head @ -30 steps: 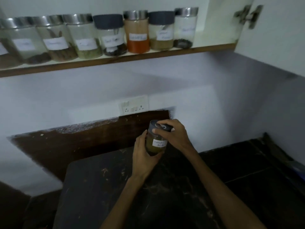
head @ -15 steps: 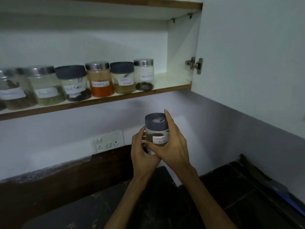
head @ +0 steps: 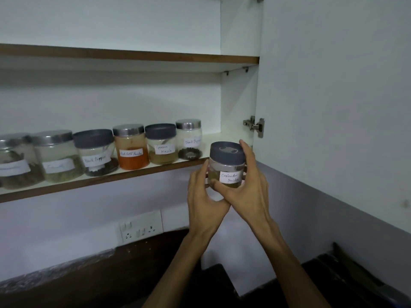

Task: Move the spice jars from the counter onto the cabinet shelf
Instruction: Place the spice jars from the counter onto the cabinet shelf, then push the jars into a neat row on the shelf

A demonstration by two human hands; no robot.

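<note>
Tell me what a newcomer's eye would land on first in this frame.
First, the coriander powder jar with its grey lid, held upright by the left hand and right hand just in front of the lower shelf's right end. Next, the row of labelled jars along that shelf, above all the orange red chilli powder jar. The open cabinet door fills the right side.

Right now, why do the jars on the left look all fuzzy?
Head view: dim light and a wide lens smear the left-edge steel-lidded glass jars and curve the brown-edged shelf; the grey-lidded coriander jar in both hands reads sharply.
</note>
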